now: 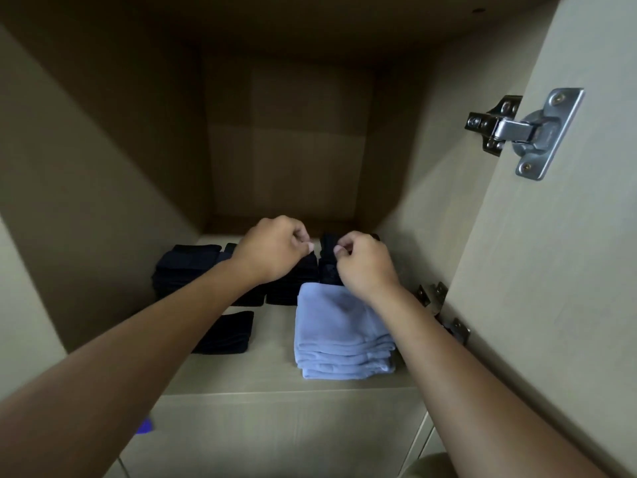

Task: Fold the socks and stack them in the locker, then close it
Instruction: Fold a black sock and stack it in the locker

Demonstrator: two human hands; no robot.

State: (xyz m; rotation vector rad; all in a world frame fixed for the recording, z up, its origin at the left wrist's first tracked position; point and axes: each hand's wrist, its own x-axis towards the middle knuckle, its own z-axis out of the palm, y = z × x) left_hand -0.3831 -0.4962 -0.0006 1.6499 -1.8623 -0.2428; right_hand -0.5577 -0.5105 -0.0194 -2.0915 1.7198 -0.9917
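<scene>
I look into an open locker (103,201). On its shelf (269,367) a stack of folded light blue socks (337,329) sits front right. Folded dark socks lie in a pile (186,267) at back left, a pile (293,284) in the middle, and one flat piece (227,332) in front. My right hand (365,267) pinches the top of a dark sock (327,270) behind the blue stack. My left hand (275,250) hovers over the middle pile with fingers curled and thumb against fingertips. Whether it holds cloth is hidden.
The locker door (568,270) stands open on the right, with a metal hinge (524,132) up high and another hinge (444,315) near my right forearm. The shelf's front edge (275,391) runs below the stacks. A small purple object (144,426) shows under my left arm.
</scene>
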